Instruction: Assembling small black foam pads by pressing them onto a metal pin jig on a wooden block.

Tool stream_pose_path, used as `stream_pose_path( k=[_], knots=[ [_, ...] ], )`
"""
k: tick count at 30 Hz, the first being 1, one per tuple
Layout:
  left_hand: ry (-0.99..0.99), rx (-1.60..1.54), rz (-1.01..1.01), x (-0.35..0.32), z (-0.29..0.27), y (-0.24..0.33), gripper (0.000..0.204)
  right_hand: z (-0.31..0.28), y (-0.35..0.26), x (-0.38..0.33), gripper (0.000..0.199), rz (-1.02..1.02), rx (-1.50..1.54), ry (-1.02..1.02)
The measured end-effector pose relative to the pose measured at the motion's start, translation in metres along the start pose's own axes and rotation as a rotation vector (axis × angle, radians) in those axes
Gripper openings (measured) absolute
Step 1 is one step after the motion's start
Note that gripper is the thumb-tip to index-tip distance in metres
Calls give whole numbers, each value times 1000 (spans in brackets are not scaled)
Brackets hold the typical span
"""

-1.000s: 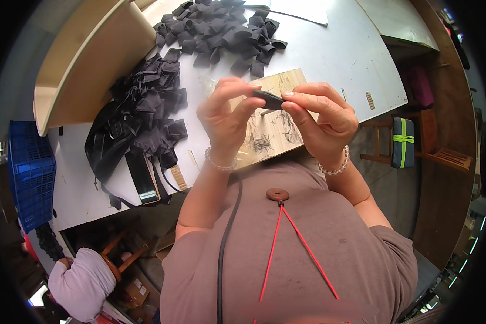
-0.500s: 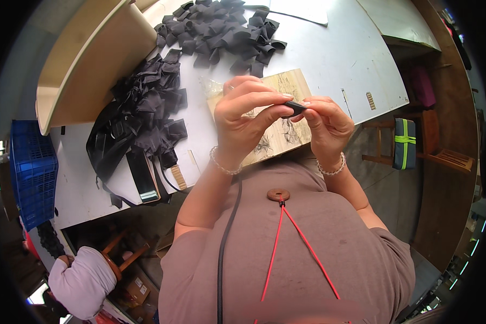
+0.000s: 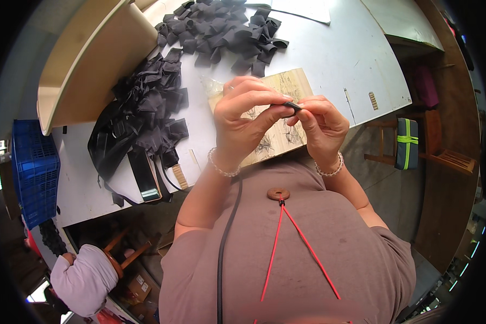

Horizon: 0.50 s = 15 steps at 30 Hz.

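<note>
Between my two hands is a small black fabric piece (image 3: pixel 293 108), raised above a wooden board. My left hand (image 3: pixel 245 110) pinches it between thumb and fingers from the left. The fingertips of my right hand (image 3: pixel 321 121) close on its right end. Most of the piece is hidden by my fingers. Under my hands the pale wooden board (image 3: pixel 294 81) carries dark marks and loose black threads. Beyond it lies a heap of black fabric pieces (image 3: pixel 216 32), and a second pile of black strips (image 3: pixel 151 102) spreads to the left.
A beige curved panel (image 3: pixel 92 65) rises at the left of the white table (image 3: pixel 335 48), with a blue crate (image 3: pixel 35 173) beyond its left edge. Right of the table stands a wooden chair (image 3: pixel 437 135) with a strapped cushion. Another person (image 3: pixel 83 278) sits at lower left.
My right hand has shifted slightly left, its fingers curling more around the black piece's end. Less of the piece shows now. My left hand stays nearly in place.
</note>
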<state>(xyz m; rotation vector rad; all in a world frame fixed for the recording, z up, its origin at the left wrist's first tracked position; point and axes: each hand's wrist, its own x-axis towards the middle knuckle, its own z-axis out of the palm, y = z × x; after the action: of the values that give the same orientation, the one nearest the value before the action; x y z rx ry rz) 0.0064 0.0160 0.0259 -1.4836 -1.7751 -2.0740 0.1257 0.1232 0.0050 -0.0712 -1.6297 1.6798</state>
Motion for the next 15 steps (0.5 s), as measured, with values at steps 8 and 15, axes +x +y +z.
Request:
stream_pose_path(
  k=[8,15],
  knots=[
    [138,-195,-59,16,7,17,15,8,-30,38,7,-226,-89,-68],
    [185,119,-278,8,-9,-18,17,13,-4,66,9,251,-97,-167]
  ],
)
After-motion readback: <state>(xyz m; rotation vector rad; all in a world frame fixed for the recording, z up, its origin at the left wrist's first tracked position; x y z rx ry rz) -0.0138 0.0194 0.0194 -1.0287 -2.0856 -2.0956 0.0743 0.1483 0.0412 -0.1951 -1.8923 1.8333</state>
